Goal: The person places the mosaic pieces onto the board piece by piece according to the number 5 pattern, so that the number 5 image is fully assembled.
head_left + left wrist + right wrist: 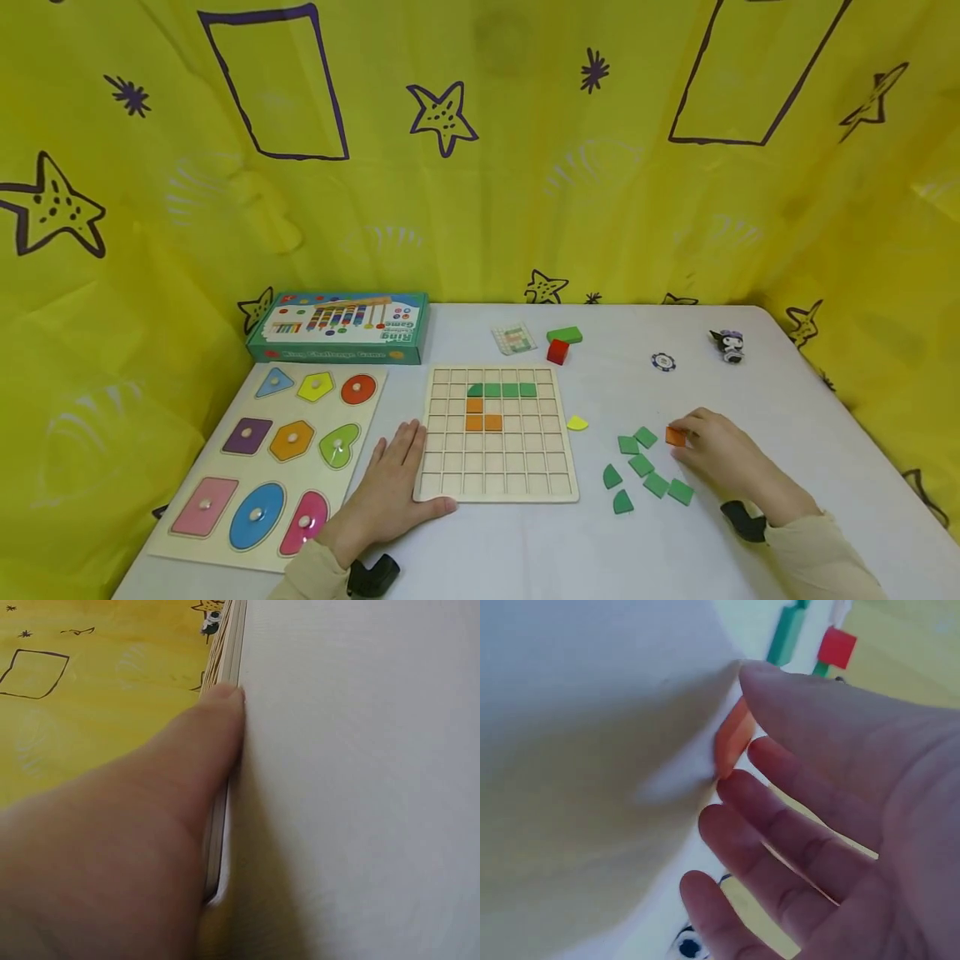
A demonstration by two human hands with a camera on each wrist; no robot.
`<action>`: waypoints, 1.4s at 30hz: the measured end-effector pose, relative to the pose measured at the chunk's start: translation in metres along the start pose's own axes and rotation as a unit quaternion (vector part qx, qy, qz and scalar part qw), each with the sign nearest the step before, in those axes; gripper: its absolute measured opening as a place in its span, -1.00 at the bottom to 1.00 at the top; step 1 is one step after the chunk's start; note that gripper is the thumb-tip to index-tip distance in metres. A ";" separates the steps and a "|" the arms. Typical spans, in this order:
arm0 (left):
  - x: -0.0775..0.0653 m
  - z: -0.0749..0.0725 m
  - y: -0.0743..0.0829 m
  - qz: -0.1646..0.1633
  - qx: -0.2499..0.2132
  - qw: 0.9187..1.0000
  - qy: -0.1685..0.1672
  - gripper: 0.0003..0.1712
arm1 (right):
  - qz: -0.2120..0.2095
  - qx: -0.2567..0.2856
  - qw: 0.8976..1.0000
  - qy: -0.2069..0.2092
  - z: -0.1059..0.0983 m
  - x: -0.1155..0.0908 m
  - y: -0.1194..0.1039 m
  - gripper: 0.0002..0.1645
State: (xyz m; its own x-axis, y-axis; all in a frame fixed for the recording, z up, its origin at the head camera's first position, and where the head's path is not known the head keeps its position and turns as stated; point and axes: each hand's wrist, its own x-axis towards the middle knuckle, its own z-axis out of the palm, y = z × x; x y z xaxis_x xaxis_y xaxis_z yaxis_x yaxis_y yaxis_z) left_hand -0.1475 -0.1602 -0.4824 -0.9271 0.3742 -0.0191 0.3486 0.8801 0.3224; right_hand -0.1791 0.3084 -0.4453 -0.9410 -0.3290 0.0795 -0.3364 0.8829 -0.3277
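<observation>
A wooden grid board (517, 487) lies on the white table, with a row of green tiles (510, 390) and several orange tiles (475, 422) in its squares. Against the board's near left corner rests my left hand (390, 487), fingers straight along the left side and thumb at the front edge. The left wrist view shows that thumb (217, 724) touching the board's edge. On the right, my right hand (723, 454) pinches an orange square tile (675, 437) between thumb and fingertips. The same orange tile (733, 741) appears tilted in the right wrist view. Several loose green tiles (641, 465) lie beside that hand.
Left of the board lies a knobbed shape puzzle (281, 467), with a game box (337, 333) behind it. Farther back are a pattern card (514, 338), a red block (557, 352), a green block (564, 335), a round chip (663, 362) and a small figurine (729, 345). A yellow piece (577, 423) sits right of the board.
</observation>
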 end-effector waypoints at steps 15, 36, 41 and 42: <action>0.000 0.000 0.000 0.006 0.000 1.000 0.003 0.34 | 0.025 0.068 0.997 -0.002 0.001 0.004 -0.006 -0.74; 0.002 0.002 0.000 -0.001 0.000 1.000 0.000 0.36 | -0.060 0.102 0.993 -0.001 0.037 0.073 -0.110 -0.68; 0.002 0.002 -0.001 -0.002 -0.001 1.000 0.000 0.36 | -0.068 0.118 0.990 -0.023 0.048 0.085 -0.133 -0.81; 0.002 0.002 -0.001 -0.003 -0.002 1.000 0.000 0.36 | -0.070 0.118 0.990 -0.028 0.049 0.088 -0.136 -0.84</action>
State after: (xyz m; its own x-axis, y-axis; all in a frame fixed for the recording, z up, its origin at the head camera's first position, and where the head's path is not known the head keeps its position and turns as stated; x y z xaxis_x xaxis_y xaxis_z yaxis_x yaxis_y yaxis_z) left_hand -0.1490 -0.1596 -0.4848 -0.9293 0.3688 -0.0205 0.3425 0.8813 0.3256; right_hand -0.2142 0.1425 -0.4397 -0.8797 -0.4670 0.0891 -0.4393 0.7268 -0.5279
